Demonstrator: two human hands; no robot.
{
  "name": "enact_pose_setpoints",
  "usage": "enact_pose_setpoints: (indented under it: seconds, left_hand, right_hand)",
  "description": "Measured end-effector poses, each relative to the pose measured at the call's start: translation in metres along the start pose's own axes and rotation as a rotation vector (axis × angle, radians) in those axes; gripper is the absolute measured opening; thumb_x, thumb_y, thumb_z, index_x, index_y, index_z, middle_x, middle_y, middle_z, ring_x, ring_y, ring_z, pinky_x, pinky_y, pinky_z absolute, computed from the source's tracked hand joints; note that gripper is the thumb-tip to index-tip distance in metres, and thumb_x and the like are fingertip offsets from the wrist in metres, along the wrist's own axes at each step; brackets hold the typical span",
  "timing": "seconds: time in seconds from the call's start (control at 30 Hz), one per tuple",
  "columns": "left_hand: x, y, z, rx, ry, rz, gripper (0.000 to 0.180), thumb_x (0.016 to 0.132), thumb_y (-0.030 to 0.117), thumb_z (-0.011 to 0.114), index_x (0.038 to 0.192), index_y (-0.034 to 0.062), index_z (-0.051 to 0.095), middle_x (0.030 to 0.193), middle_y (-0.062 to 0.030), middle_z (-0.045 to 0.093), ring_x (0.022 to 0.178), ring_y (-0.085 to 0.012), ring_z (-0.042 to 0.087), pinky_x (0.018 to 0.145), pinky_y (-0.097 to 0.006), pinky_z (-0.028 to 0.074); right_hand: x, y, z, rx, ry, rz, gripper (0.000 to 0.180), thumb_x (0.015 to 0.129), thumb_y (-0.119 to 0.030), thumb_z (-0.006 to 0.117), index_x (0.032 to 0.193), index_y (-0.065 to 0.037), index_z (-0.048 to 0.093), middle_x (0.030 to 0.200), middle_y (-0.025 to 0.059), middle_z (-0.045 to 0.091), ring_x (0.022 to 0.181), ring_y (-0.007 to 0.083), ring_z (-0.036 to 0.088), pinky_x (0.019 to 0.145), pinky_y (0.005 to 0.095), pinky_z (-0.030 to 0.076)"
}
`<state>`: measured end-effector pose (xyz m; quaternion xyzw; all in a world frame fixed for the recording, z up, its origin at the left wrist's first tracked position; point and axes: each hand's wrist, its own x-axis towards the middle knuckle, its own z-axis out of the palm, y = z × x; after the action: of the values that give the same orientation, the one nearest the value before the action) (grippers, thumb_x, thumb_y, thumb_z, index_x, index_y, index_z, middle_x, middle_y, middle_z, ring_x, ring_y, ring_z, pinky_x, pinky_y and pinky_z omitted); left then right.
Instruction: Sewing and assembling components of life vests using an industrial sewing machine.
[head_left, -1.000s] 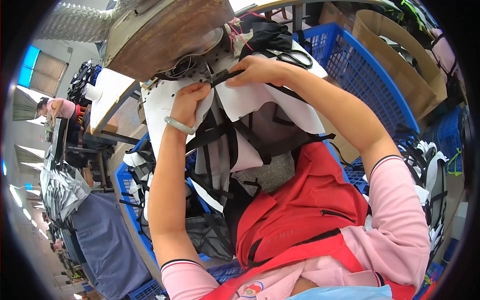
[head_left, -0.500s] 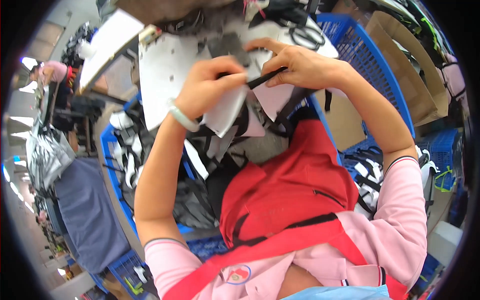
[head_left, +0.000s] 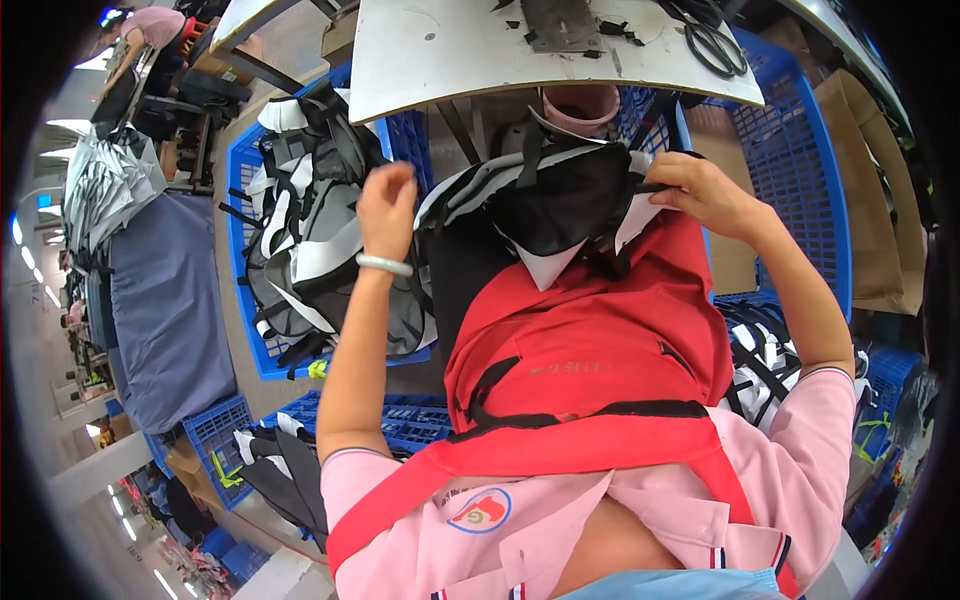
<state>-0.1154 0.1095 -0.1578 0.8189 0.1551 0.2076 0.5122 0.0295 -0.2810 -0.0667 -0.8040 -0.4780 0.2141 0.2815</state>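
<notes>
A black and grey sewn fabric piece (head_left: 570, 200) with white flaps lies over my red-aproned lap, below the front edge of the white table (head_left: 420, 85). At its right end my right hand (head_left: 700, 195) is closed, pinching a white-and-black edge between thumb and fingers. Off to the left, my left hand (head_left: 387, 212) is raised apart from the fabric piece, beside the heaped fabric pieces (head_left: 325, 215) in a blue crate (head_left: 240, 190). Its fingers are curled in, and whether anything is inside them is hidden.
Black-handled scissors (head_left: 715, 48) and a metal plate (head_left: 560, 25) with dark scraps lie on the table. A pink bucket (head_left: 580, 108) stands beneath it. At the right are another blue crate (head_left: 790, 130) and a cardboard box (head_left: 870, 190). A person (head_left: 150, 28) works far left.
Both hands have come away from the tabletop, where they held a black strap between them. The left hand has moved left; the right has moved right and down, and the fabric piece now rests on my lap.
</notes>
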Motion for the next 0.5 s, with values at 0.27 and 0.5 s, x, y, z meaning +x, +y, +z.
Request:
enact_pose_setpoints:
  seconds: [0.27,0.5]
  left_hand:
    - [-0.048,-0.147,-0.003,0.793,-0.374,-0.424,0.041,0.084,0.019,0.059,0.123,0.004,0.058,0.128,-0.0184,0.053,0.117,-0.0363,0.053,0.099,-0.043,0.043]
    - [-0.015,-0.172,0.011,1.039,-0.417,-0.257,0.029,0.087,0.014,0.055,0.113,0.005,0.062,0.122,-0.0193,0.057,0.109,-0.0343,0.059,0.092,-0.042,0.05]
  right_hand:
    - [0.012,0.005,0.029,-0.024,-0.079,-0.019,0.022,0.087,-0.017,0.062,0.102,-0.001,0.061,0.097,0.0142,0.058,0.092,0.0354,0.057,0.08,0.0404,0.046]
    - [-0.001,0.004,0.025,0.028,0.015,0.07,0.02,0.086,-0.011,0.063,0.102,0.001,0.061,0.093,0.0145,0.057,0.091,0.0329,0.056,0.079,0.0383,0.045]
